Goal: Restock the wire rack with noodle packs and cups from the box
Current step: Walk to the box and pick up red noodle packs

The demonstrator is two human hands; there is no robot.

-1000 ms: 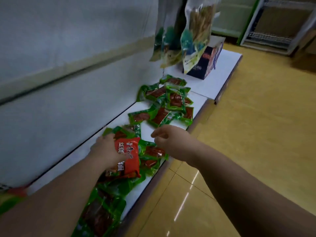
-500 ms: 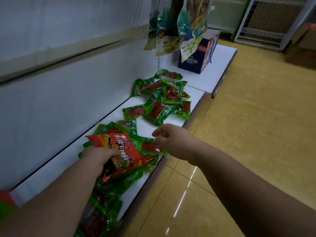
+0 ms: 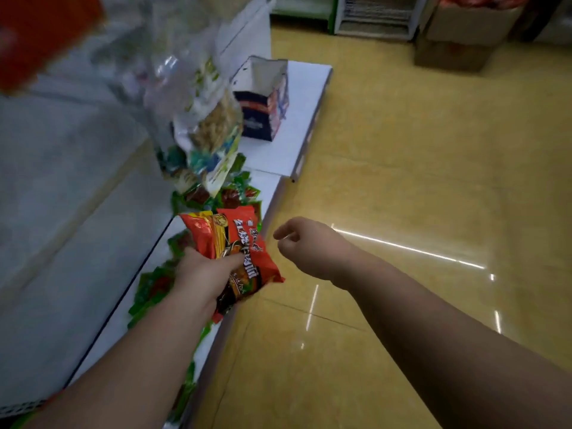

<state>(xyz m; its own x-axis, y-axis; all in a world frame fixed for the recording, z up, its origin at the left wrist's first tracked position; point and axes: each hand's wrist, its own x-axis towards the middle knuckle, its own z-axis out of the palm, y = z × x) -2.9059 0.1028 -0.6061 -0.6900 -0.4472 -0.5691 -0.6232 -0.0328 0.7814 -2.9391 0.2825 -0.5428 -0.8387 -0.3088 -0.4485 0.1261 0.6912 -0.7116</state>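
Note:
My left hand (image 3: 205, 275) grips red noodle packs (image 3: 244, 249), lifted above the front edge of the low white shelf (image 3: 139, 292). At least two packs are bunched together in that grip. My right hand (image 3: 305, 246) hovers just right of the packs over the floor, fingers loosely curled, holding nothing. A cardboard box (image 3: 458, 38) stands on the floor at the far right. A white wire rack (image 3: 374, 17) stands at the back.
Green snack packets (image 3: 238, 193) lie scattered along the shelf. Hanging clear bags (image 3: 207, 131) dangle above them. An open dark blue carton (image 3: 263, 103) sits on the far shelf section. The yellow tiled floor (image 3: 418, 181) spreads to the right.
My left hand has lifted the red packs off the shelf and swung them right toward the aisle. The view has turned toward the floor. My right hand stays beside them, empty.

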